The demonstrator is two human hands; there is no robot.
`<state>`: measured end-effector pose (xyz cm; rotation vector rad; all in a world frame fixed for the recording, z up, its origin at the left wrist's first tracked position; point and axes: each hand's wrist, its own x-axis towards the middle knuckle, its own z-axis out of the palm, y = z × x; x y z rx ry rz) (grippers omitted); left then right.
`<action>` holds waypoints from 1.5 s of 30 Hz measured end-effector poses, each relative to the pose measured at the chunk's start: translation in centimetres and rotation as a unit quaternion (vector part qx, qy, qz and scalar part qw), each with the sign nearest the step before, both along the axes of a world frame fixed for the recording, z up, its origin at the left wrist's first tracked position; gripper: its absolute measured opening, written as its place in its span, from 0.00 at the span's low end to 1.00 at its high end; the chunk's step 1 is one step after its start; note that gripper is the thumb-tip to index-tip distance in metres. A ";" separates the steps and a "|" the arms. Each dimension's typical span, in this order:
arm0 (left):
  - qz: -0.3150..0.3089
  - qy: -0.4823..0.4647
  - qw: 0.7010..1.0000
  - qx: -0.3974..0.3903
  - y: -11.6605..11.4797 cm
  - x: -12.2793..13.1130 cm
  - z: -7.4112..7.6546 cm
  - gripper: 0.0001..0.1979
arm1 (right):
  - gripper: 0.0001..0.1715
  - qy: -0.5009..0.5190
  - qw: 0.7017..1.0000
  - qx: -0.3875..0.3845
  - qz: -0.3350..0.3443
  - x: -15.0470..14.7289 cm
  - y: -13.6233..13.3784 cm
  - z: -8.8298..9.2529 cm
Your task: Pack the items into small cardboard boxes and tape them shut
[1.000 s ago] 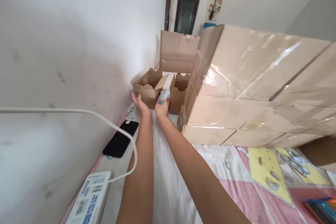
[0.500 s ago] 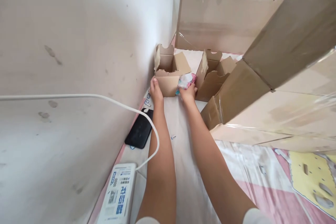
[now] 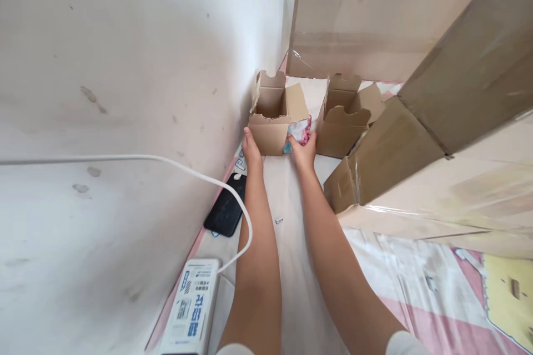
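Observation:
A small open-topped cardboard box (image 3: 268, 137) stands against the wall, its flaps raised. My left hand (image 3: 251, 147) grips its left side, thumb at the front corner and the other fingers mostly hidden behind. On the box's right side, my right hand (image 3: 304, 150) pinches a crumpled white, pink and light-blue packet (image 3: 298, 130), partly covered by my fingers. The packet lies right beside the box wall, below the side flap. Just right of that hand stands a second open cardboard box (image 3: 339, 132), its flaps also up.
Near my left forearm lie a black phone (image 3: 226, 208) and a white power bank or box with blue print (image 3: 189, 305), a white cable (image 3: 200, 175) arching over. Large taped cardboard (image 3: 416, 144) stands at right; a cardboard panel (image 3: 353, 28) stands behind. A patterned sheet (image 3: 383, 266) lies underneath.
The view has shifted slightly, so most things appear a little further right. My right hand has turned a little on the packet, and more of its pink edge shows. My left hand stays on the box.

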<state>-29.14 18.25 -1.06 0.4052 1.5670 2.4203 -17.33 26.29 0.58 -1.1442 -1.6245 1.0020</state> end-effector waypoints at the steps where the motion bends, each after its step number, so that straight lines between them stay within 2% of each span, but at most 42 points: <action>1: 0.004 -0.006 1.000 0.005 -0.1 0.0 0.1 0.32 | 0.35 0.014 1.000 -0.003 -0.014 -0.1 -0.1 -0.1; 4: 0.016 -0.029 0.999 0.017 -0.7 0.1 0.5 0.31 | 0.31 0.012 0.998 0.000 -0.058 -0.3 -0.2 0.0; 7: 0.031 -0.058 0.998 0.022 -1.4 0.2 0.9 0.33 | 0.36 0.029 0.997 -0.016 -0.073 -0.4 -0.2 0.2; 9: 0.042 -0.070 0.996 0.022 -1.8 0.4 1.2 0.34 | 0.41 0.038 0.996 -0.031 -0.070 -0.5 0.0 0.3; 11: 0.053 -0.077 0.995 0.021 -2.1 0.5 1.4 0.33 | 0.42 0.042 0.996 -0.053 -0.063 -0.4 0.3 0.1; 16: 0.070 -0.097 0.993 0.015 -2.7 0.0 1.7 0.35 | 0.35 0.131 0.985 -0.107 -0.032 -1.0 1.0 -0.7; 18: 0.073 -0.107 0.991 0.010 -2.8 -0.2 1.6 0.36 | 0.30 0.228 0.964 -0.136 -0.013 -1.7 1.0 -0.7; 21: 0.068 -0.105 0.992 0.012 -2.7 -0.1 1.6 0.36 | 0.26 0.421 0.885 -0.194 0.035 -2.4 0.8 -0.2; 23: 0.062 -0.094 0.994 0.013 -2.6 0.0 1.6 0.35 | 0.26 0.498 0.838 -0.213 0.071 -2.4 0.6 0.2; 25: 0.054 -0.083 0.995 0.010 -2.5 0.1 1.7 0.33 | 0.26 0.534 0.809 -0.226 0.090 -2.3 0.3 0.4; 28: 0.054 -0.061 0.997 -0.001 -2.5 0.1 1.9 0.31 | 0.27 0.543 0.797 -0.246 0.097 -2.0 -0.1 0.5; 32: 0.098 -0.012 0.995 -0.007 -2.2 0.2 2.0 0.18 | 0.26 0.561 0.774 -0.258 0.139 -1.9 -0.6 0.8; 35: 0.125 0.010 0.992 -0.014 -1.9 0.3 2.0 0.13 | 0.28 0.574 0.761 -0.252 0.170 -1.6 -1.0 1.4; 39: 0.153 0.029 0.987 -0.032 -1.8 0.8 2.4 0.12 | 0.30 0.536 0.784 -0.261 0.175 -1.3 -1.2 1.9; 42: 0.185 0.045 0.980 -0.054 -2.0 1.9 3.0 0.12 | 0.29 0.552 0.771 -0.264 0.176 -1.2 -1.4 1.9; 45: 0.242 0.043 0.967 -0.069 -2.2 3.4 3.8 0.16 | 0.28 0.570 0.752 -0.263 0.203 -0.9 -2.1 2.4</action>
